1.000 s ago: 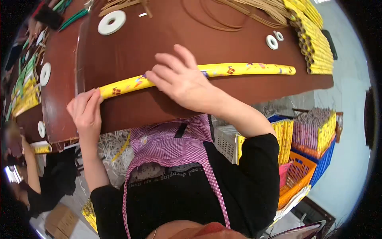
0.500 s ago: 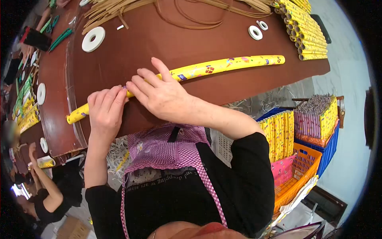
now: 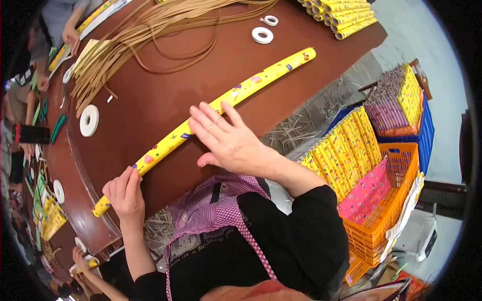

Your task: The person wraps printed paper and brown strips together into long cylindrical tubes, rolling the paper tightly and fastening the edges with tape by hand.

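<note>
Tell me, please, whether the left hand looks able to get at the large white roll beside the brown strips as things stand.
Probably yes: the left hand is on the yellow tube and would need to leave it, but nothing visible blocks the tabletop between tube and large white roll.

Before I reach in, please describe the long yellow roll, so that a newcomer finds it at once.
Start at the brown table. Under the left hand and right hand lies one long yellow roll. Unlike the stacked rolls near the table's right end, it lies alone, diagonally.
</note>
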The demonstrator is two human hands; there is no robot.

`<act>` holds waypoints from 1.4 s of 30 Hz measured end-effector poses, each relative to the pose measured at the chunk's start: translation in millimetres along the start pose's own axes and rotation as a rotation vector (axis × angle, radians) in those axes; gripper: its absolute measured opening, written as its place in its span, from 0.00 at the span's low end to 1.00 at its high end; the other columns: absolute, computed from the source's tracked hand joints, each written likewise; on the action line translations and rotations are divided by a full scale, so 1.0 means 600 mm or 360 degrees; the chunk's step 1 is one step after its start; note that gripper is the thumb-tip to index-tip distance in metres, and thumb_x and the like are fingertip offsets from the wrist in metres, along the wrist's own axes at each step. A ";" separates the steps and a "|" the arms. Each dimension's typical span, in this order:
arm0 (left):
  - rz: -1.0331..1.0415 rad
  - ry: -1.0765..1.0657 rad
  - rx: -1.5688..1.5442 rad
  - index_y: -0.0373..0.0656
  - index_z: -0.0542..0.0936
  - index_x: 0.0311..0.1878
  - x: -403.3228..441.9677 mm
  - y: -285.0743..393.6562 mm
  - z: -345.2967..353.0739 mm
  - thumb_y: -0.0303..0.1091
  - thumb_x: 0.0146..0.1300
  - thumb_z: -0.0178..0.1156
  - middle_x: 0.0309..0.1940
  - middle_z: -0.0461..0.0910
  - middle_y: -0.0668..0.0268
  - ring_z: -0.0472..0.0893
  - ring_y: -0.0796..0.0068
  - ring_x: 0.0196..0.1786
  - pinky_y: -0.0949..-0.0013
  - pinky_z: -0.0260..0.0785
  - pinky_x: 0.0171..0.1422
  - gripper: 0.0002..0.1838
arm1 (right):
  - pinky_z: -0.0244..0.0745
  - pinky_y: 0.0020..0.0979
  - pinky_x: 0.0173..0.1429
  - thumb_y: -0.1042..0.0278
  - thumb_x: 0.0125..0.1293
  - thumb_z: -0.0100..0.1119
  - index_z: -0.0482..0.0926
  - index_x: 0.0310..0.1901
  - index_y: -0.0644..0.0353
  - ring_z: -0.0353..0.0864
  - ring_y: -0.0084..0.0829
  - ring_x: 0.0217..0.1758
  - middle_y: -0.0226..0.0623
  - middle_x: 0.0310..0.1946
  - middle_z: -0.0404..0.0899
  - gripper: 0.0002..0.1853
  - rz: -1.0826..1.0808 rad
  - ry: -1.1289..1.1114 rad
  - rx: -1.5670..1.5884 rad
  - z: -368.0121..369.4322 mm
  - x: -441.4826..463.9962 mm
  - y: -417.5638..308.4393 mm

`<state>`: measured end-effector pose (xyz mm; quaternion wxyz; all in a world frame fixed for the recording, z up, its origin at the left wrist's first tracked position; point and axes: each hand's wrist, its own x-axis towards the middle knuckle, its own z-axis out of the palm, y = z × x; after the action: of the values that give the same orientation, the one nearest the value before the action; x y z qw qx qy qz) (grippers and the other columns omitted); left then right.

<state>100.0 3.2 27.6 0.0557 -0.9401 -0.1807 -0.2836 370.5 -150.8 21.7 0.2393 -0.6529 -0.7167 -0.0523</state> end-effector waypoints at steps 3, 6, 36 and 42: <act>0.0012 0.0004 0.0017 0.40 0.83 0.49 0.000 -0.002 0.004 0.21 0.57 0.70 0.47 0.84 0.62 0.81 0.64 0.42 0.59 0.66 0.52 0.15 | 0.48 0.56 0.80 0.40 0.59 0.61 0.63 0.71 0.68 0.60 0.48 0.79 0.52 0.73 0.63 0.47 0.0233 0.0093 -0.0153 -0.027 -0.011 0.035; 0.0001 0.0014 0.0023 0.40 0.83 0.49 -0.002 -0.002 0.005 0.21 0.57 0.69 0.48 0.85 0.61 0.81 0.65 0.42 0.60 0.66 0.52 0.15 | 0.46 0.57 0.80 0.41 0.59 0.60 0.63 0.72 0.67 0.59 0.45 0.80 0.47 0.75 0.62 0.46 0.0435 0.0131 -0.0275 -0.026 -0.041 0.074; -0.0007 -0.0004 0.0149 0.37 0.84 0.50 -0.023 0.021 0.008 0.23 0.63 0.66 0.51 0.85 0.57 0.82 0.59 0.47 0.60 0.66 0.54 0.12 | 0.38 0.53 0.81 0.42 0.74 0.47 0.61 0.75 0.57 0.50 0.47 0.82 0.39 0.77 0.60 0.36 0.1001 0.0448 -0.0591 -0.070 -0.122 0.209; -0.0031 0.0009 0.0106 0.38 0.84 0.49 -0.025 0.017 0.009 0.23 0.63 0.66 0.49 0.85 0.57 0.82 0.59 0.46 0.60 0.67 0.53 0.11 | 0.38 0.54 0.81 0.43 0.73 0.48 0.60 0.76 0.56 0.48 0.48 0.83 0.38 0.79 0.56 0.36 0.1091 0.0148 -0.0736 -0.063 -0.113 0.195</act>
<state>94.7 -9.6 14.7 0.0848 -0.9352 -0.1989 -0.2805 495.6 -210.5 -0.6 0.1219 -0.8872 -0.4157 -0.1587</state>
